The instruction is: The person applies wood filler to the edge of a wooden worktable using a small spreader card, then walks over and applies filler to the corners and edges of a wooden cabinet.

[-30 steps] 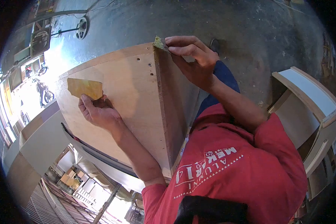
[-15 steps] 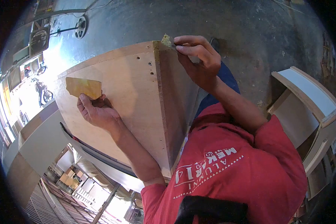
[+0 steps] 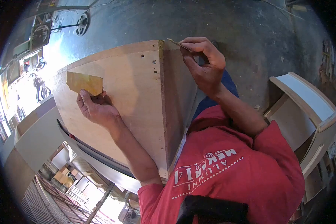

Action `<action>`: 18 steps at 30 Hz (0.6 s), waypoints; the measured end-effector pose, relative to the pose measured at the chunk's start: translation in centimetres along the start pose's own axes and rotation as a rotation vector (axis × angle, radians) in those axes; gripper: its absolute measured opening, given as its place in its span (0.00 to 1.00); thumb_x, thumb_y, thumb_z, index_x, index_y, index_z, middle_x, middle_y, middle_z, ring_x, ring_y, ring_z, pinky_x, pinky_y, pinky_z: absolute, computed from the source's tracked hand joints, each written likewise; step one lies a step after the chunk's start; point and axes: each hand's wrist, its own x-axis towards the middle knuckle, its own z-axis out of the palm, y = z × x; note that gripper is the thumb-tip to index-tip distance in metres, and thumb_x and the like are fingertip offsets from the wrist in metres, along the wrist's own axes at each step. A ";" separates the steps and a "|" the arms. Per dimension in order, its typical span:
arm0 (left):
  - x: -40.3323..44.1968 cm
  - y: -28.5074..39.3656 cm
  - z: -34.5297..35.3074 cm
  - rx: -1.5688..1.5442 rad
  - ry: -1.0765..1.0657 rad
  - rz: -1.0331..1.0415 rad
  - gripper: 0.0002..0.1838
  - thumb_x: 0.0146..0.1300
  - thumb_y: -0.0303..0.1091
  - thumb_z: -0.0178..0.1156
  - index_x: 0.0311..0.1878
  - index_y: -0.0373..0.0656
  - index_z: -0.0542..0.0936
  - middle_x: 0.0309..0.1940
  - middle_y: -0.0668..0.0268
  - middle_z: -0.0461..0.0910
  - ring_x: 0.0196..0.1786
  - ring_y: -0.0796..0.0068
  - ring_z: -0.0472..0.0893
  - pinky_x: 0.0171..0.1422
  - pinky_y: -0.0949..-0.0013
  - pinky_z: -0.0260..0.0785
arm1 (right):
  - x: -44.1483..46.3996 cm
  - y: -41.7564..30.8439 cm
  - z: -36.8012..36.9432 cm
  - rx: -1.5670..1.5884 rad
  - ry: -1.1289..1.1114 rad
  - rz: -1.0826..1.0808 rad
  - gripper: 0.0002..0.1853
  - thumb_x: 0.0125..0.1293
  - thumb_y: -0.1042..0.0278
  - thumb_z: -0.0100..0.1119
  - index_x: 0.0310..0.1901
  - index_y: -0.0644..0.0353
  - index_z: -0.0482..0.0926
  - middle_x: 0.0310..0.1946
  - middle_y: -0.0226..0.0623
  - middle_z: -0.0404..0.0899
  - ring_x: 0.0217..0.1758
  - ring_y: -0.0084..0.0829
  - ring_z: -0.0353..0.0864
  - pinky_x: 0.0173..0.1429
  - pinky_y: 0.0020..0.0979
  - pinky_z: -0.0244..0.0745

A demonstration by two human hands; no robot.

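Note:
A yellowish flat piece is pinched between the thumb and fingers of my left hand, in front of the broad wooden face of a large box-like panel piece. My right hand grips a small thin scraper, seen nearly edge-on, just right of the box's top corner. A yellow-green smear runs down the upper part of the corner edge. The scraper and this edge are apart. Several small dark holes show in the wood near the corner.
A curved wooden frame with a white panel stands on the floor at the right. Pale panels are at the left, past a dark strip along the box. A wheel-like round object and a motorcycle are farther off.
My right hand has moved a little right and down, away from the corner edge, and the scraper has turned from face-on to edge-on. My left hand still holds the yellowish piece.

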 end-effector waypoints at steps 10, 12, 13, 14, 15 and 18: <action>0.3 -0.4 -0.1 -0.048 0.004 0.019 0.14 0.73 0.40 0.59 0.47 0.38 0.74 0.36 0.60 0.82 0.33 0.75 0.82 0.29 0.76 0.76 | 0.5 -1.8 0.9 0.064 -0.016 0.065 0.10 0.58 0.88 0.66 0.41 0.65 0.83 0.43 0.40 0.85 0.42 0.24 0.84 0.45 0.23 0.80; 0.2 -0.3 0.0 -0.041 0.021 0.023 0.14 0.72 0.40 0.59 0.47 0.38 0.74 0.36 0.60 0.82 0.32 0.75 0.83 0.29 0.76 0.76 | 0.6 -2.2 1.0 0.039 -0.015 0.026 0.10 0.58 0.88 0.67 0.41 0.65 0.83 0.42 0.40 0.85 0.42 0.25 0.85 0.45 0.24 0.80; 0.2 -0.3 0.1 -0.030 0.030 0.029 0.14 0.72 0.40 0.60 0.48 0.38 0.74 0.36 0.60 0.82 0.31 0.74 0.83 0.29 0.76 0.76 | 0.6 -2.2 1.0 0.015 -0.006 -0.010 0.11 0.57 0.88 0.67 0.40 0.65 0.83 0.41 0.41 0.85 0.41 0.26 0.85 0.45 0.25 0.80; 0.1 -0.2 0.1 -0.032 0.033 0.027 0.14 0.72 0.40 0.60 0.48 0.38 0.74 0.36 0.60 0.82 0.31 0.74 0.83 0.29 0.76 0.76 | 0.5 -2.1 1.1 0.013 -0.010 -0.011 0.11 0.57 0.88 0.67 0.40 0.65 0.83 0.41 0.41 0.85 0.41 0.26 0.85 0.45 0.25 0.80; 0.0 -0.1 0.0 -0.013 0.027 0.026 0.14 0.72 0.40 0.60 0.48 0.38 0.74 0.36 0.60 0.82 0.31 0.74 0.83 0.29 0.75 0.76 | 0.4 -1.9 1.1 -0.025 -0.006 -0.077 0.11 0.57 0.87 0.68 0.40 0.65 0.83 0.41 0.41 0.85 0.41 0.27 0.86 0.45 0.25 0.80; 0.1 -0.2 -0.1 -0.006 0.020 0.026 0.14 0.72 0.40 0.60 0.48 0.38 0.74 0.36 0.59 0.83 0.31 0.73 0.83 0.30 0.75 0.76 | 0.1 -2.1 1.2 -0.072 -0.003 -0.145 0.11 0.56 0.87 0.69 0.39 0.64 0.82 0.40 0.42 0.86 0.41 0.30 0.86 0.45 0.27 0.80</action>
